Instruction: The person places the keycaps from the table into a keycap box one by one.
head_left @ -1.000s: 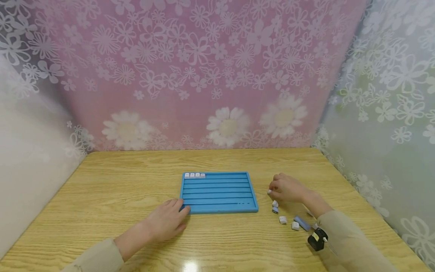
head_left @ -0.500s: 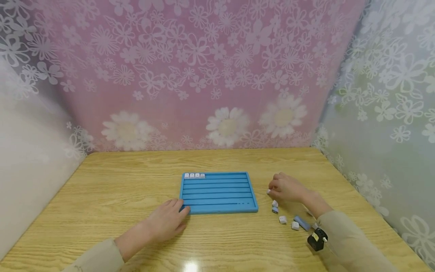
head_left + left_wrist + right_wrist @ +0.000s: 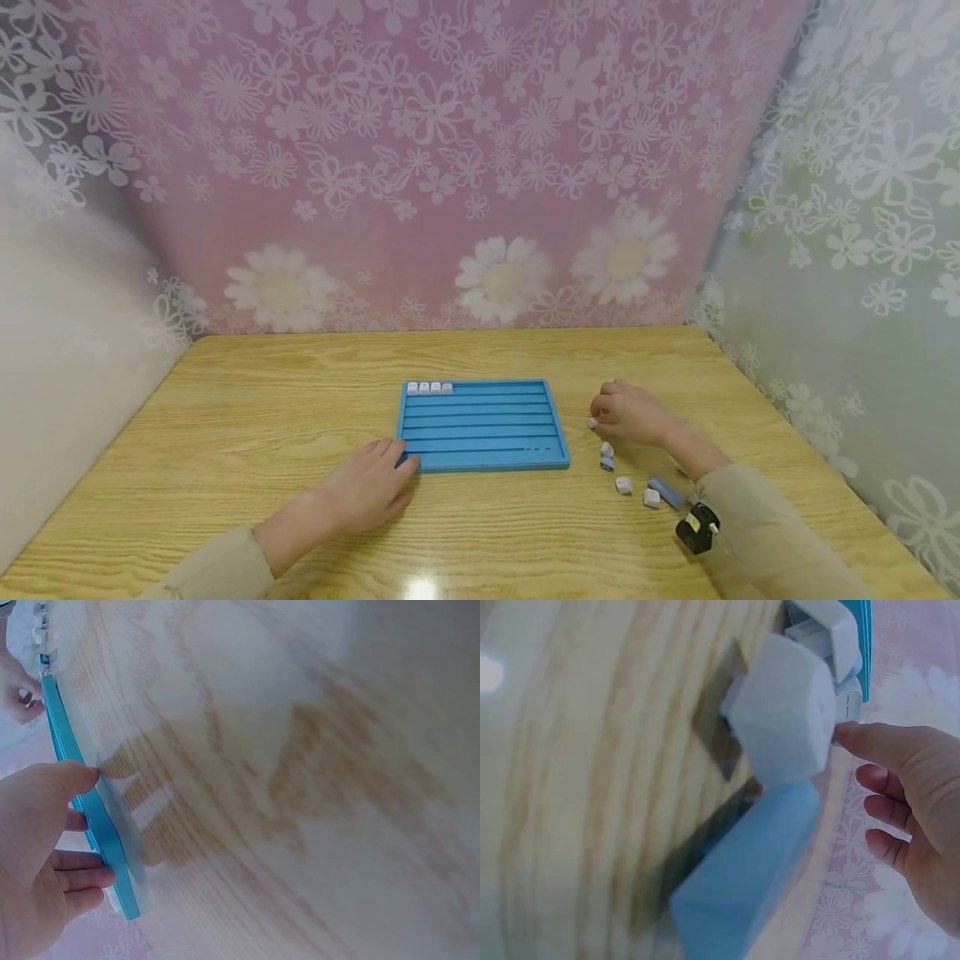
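Note:
My left hand (image 3: 369,490) rests at the near left corner of a blue ridged tray (image 3: 480,457); in the left wrist view its thumb and fingers (image 3: 86,877) lie straight against the tray's edges. Several white keycaps (image 3: 431,388) stand side by side in the tray's far left row. Right of the tray, my right hand (image 3: 636,417) pinches a small white keycap (image 3: 592,423) between thumb and fingertips, low over the table. In the right wrist view only part of that keycap (image 3: 848,705) shows, behind nearer ones.
Loose white keycaps (image 3: 623,485) and a long blue keycap (image 3: 666,492) lie near my right forearm, some partly hidden by it. A black device (image 3: 697,528) sits at the right wrist. Flowered curtains (image 3: 480,167) hang behind and beside the wooden table (image 3: 285,400).
The keycap between my right fingertips has turned and shifted slightly left. My left hand, the tray and the row of keycaps in it have not visibly moved.

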`<state>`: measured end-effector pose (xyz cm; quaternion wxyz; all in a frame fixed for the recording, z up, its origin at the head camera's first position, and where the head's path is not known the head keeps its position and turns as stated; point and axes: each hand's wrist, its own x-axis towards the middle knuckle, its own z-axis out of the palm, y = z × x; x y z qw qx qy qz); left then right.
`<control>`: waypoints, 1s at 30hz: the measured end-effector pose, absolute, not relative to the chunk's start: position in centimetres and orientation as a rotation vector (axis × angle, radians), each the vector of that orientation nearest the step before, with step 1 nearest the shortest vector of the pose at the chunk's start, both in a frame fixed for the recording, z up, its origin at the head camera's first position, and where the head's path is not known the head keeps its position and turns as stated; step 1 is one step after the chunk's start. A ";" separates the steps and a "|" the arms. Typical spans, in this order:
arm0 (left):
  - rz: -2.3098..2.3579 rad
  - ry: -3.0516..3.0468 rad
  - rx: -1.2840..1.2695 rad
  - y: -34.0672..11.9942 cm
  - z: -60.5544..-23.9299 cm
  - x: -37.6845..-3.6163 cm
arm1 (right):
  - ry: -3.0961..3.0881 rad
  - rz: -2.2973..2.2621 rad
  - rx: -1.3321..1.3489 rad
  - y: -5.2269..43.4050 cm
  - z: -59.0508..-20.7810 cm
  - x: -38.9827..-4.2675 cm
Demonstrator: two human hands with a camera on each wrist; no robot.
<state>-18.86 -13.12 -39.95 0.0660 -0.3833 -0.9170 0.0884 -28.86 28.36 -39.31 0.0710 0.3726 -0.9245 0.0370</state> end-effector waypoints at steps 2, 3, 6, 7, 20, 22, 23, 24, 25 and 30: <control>0.263 -2.765 -1.160 -13.1 -40.0 -18.9 | -2.785 0.120 1.130 28.4 -39.5 -28.9; 0.259 -2.764 -1.162 -13.1 -40.0 -18.9 | -2.788 0.122 1.132 28.4 -39.5 -28.9; 0.253 -2.765 -1.164 -13.1 -40.0 -18.9 | -2.790 0.117 1.140 28.3 -39.4 -29.0; 0.252 -2.765 -1.163 -13.1 -40.0 -18.9 | -2.783 0.115 1.149 28.3 -39.3 -29.0; 0.271 -2.745 -1.153 -13.2 -40.1 -19.1 | -2.839 0.113 1.203 28.1 -39.0 -28.9; 0.274 -2.744 -1.154 -13.2 -40.2 -19.1 | -2.822 0.096 1.209 28.1 -39.2 -28.9; 0.271 -2.743 -1.155 -13.2 -40.2 -19.1 | -2.809 0.091 1.212 28.1 -39.3 -29.0; 0.270 -2.742 -1.155 -13.2 -40.2 -19.1 | -2.797 0.090 1.213 28.1 -39.3 -29.0; 0.270 -2.740 -1.156 -13.2 -40.3 -19.1 | -2.788 0.093 1.211 28.1 -39.4 -29.0; 0.265 -2.738 -1.163 -13.1 -40.3 -19.1 | -2.786 0.094 1.176 28.0 -39.4 -29.0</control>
